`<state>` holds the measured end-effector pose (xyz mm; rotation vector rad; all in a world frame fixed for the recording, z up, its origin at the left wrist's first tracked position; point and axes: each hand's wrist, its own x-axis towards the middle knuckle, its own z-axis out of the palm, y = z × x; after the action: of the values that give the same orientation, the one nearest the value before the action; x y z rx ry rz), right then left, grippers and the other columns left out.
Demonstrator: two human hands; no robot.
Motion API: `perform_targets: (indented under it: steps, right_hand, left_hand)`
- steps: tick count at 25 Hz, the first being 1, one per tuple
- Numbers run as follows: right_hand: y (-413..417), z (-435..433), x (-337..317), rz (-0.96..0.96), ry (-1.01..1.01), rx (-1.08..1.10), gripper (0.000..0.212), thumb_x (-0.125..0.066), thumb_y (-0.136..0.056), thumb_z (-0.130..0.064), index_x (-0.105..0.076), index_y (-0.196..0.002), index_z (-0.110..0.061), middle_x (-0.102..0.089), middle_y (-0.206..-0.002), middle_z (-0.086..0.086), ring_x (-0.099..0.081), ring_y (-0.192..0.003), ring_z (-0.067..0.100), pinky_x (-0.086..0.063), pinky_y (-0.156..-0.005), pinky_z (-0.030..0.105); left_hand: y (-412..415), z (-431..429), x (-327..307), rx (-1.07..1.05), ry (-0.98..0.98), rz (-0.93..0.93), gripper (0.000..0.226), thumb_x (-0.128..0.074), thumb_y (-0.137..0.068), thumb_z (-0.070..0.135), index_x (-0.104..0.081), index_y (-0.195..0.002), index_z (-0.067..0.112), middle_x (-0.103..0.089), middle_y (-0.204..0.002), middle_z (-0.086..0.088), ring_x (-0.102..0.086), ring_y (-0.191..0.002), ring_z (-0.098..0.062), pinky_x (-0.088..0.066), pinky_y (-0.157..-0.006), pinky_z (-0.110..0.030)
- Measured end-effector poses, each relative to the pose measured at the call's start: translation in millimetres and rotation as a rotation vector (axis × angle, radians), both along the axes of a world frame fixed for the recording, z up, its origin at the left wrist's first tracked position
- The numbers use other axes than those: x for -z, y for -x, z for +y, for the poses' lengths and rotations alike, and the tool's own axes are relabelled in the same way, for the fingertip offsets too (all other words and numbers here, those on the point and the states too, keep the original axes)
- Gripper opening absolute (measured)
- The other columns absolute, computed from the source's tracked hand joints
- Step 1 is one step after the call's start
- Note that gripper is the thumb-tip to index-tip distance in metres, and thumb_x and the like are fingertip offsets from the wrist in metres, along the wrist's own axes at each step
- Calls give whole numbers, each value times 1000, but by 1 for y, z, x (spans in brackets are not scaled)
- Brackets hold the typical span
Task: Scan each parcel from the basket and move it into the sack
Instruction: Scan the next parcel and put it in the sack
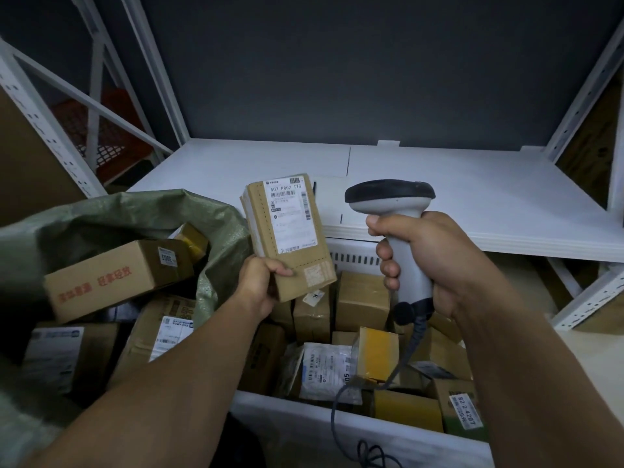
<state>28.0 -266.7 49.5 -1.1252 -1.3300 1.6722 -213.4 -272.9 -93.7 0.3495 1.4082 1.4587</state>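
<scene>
Head view: a small brown cardboard parcel with a white shipping label (287,231) is held upright and slightly tilted above the far left part of the basket, label towards the camera. The left hand (258,287) grips its lower left corner, thumb pressed on the front face and the other fingers curled round behind, mostly hidden.

Just to the right, not touching the parcel, a grey handheld barcode scanner with a black-topped head (395,224) stands upright in the right hand (435,261). That hand's fingers (388,268) are wrapped tightly round the grey handle. The scanner head sits level with the parcel's upper half. A dark cable (337,403) hangs from the base of the handle and crosses the basket's near rim.

Below both hands, the white plastic basket (337,427) is packed with parcels: brown cardboard boxes, a small box wrapped in yellow tape (376,352) and a white plastic mailer bag with a printed label (326,369).

At the left, touching the basket's side, a green woven sack (135,211) lies with its mouth open. Inside it a long brown box printed with red characters (111,278) rests tilted on other labelled boxes.

Behind the basket runs a white shelf board (489,197) on a white metal frame, backed by a dark grey panel.
</scene>
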Motion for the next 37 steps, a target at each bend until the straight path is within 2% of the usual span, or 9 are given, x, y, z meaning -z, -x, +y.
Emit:
perform_targets:
  steps: [7,10,15,18,22,25,32,35,37]
  right_hand:
    - [37,-2,1,8,-7,-20,20,-73,-90,-18,-63,-99,-3,-56,-62,8,-49,-47,18,-44,-46,29]
    - [53,-4,6,-1,4,-45,21,-73,-90,-18,-63,-100,-3,-56,-62,8,-48,-46,18,-45,-44,28]
    - [71,-7,9,-26,4,-86,22,-74,-90,-19,-64,-99,-2,-58,-63,9,-50,-47,18,-47,-45,28]
    - [80,-7,13,-41,15,-90,21,-74,-90,-19,-65,-98,-2,-58,-64,9,-51,-48,18,-47,-46,29]
    - [91,-10,17,-66,24,-108,24,-75,-89,-19,-67,-100,0,-59,-65,10,-52,-48,18,-49,-48,30]
    - [97,-11,20,-64,29,-115,23,-75,-89,-19,-67,-100,0,-59,-64,10,-52,-46,18,-48,-47,30]
    - [95,-13,22,-64,54,-117,19,-74,-90,-17,-66,-100,-2,-58,-62,9,-51,-45,17,-47,-45,28]
    - [93,-12,22,-74,57,-107,21,-73,-90,-17,-66,-102,-1,-59,-65,10,-51,-46,17,-48,-45,27]
    - [92,-12,22,-74,59,-105,23,-73,-90,-17,-66,-103,0,-59,-66,11,-52,-46,17,-49,-45,27]
  left_hand:
    - [-8,-15,-42,-249,-264,-148,46,-70,-72,9,-66,-118,6,-70,-114,-10,-66,-106,-28,-55,-95,-54]
    - [-8,-25,-55,-352,-412,-219,60,-76,-79,29,-60,-136,14,-69,-126,-10,-65,-115,-28,-57,-95,-53]
    - [5,-46,-72,-651,-494,-360,65,-73,-88,49,-49,-143,24,-64,-133,-10,-61,-123,-30,-56,-98,-54]
    - [19,-59,-79,-867,-450,-444,75,-75,-84,56,-38,-141,26,-53,-134,-3,-52,-128,-25,-52,-103,-54]
    - [30,-73,-74,-941,-364,-493,87,-72,-84,61,-32,-153,28,-47,-137,-2,-47,-135,-27,-48,-109,-54]
    - [37,-75,-64,-966,-289,-514,84,-66,-86,66,-33,-154,28,-46,-149,-5,-46,-139,-29,-45,-111,-53]
    - [34,-78,-60,-922,-220,-523,66,-40,-101,58,-30,-157,26,-45,-153,-11,-43,-141,-34,-39,-116,-55]
    - [30,-78,-63,-877,-175,-570,61,-32,-103,51,-32,-156,21,-48,-149,-16,-50,-136,-35,-48,-109,-52]
    - [27,-77,-63,-862,-97,-589,56,-30,-105,46,-44,-145,10,-60,-126,-18,-66,-107,-30,-61,-85,-40]
